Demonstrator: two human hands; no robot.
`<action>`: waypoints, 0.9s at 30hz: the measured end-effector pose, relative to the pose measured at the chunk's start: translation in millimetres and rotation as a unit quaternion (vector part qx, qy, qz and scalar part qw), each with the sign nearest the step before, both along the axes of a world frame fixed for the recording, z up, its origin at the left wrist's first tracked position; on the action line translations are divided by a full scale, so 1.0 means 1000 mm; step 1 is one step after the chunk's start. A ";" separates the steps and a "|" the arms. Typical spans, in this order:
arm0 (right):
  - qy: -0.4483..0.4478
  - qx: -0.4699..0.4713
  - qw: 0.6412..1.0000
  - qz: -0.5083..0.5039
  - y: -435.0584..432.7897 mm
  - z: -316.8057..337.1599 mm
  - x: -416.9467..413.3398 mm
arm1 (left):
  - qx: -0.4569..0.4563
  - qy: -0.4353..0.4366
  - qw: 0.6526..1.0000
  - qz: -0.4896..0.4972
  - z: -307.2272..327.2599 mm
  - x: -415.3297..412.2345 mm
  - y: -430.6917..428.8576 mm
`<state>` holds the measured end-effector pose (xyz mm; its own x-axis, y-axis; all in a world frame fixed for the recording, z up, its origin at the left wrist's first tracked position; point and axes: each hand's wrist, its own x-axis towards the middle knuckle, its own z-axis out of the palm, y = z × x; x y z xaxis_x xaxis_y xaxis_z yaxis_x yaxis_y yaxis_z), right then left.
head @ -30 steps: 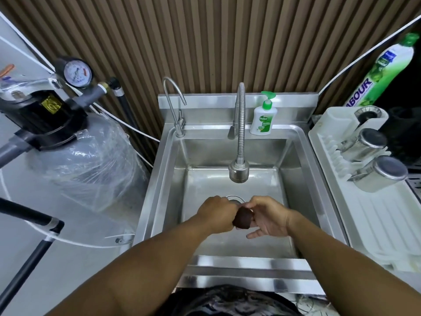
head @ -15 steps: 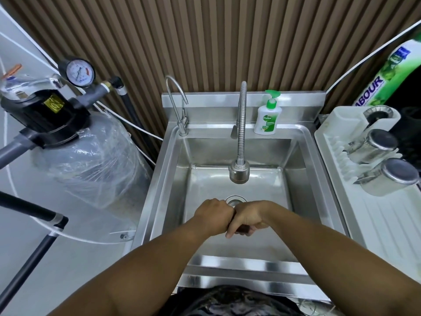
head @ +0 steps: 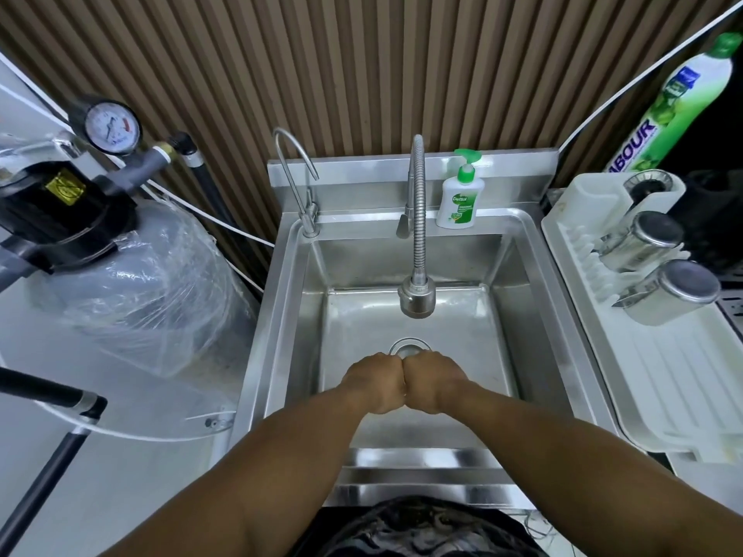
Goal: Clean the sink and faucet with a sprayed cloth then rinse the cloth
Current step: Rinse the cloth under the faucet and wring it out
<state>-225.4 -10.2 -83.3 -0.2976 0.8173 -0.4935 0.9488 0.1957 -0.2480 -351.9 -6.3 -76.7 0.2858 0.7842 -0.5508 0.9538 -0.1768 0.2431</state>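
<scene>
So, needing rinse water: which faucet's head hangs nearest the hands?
The coiled flexible faucet, centre; the thin gooseneck tap ends at the back-left corner.

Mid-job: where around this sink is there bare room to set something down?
Best is the ribbed white drainboard, in front of the two steel cups. The sink floor is bare between the drain and back wall, under the faucet head. The back ledge is crowded: small tap, faucet lever, soap bottle. The left hand and right hand fill the basin's front.
</scene>
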 end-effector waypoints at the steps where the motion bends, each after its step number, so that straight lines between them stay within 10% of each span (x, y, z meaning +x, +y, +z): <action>1: -0.012 0.024 1.000 0.011 -0.002 -0.001 0.000 | -0.007 -0.006 1.000 0.009 0.000 0.000 0.000; 27: -0.030 0.063 0.996 0.056 0.000 0.011 -0.011 | -0.101 -0.017 0.995 0.014 0.017 -0.008 0.007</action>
<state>-236.4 -10.3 -72.1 -0.3637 0.8368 -0.4094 0.9315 0.3279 -0.1574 -360.1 1.2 -60.2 0.2858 0.6668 -0.6883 0.9485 -0.0946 0.3022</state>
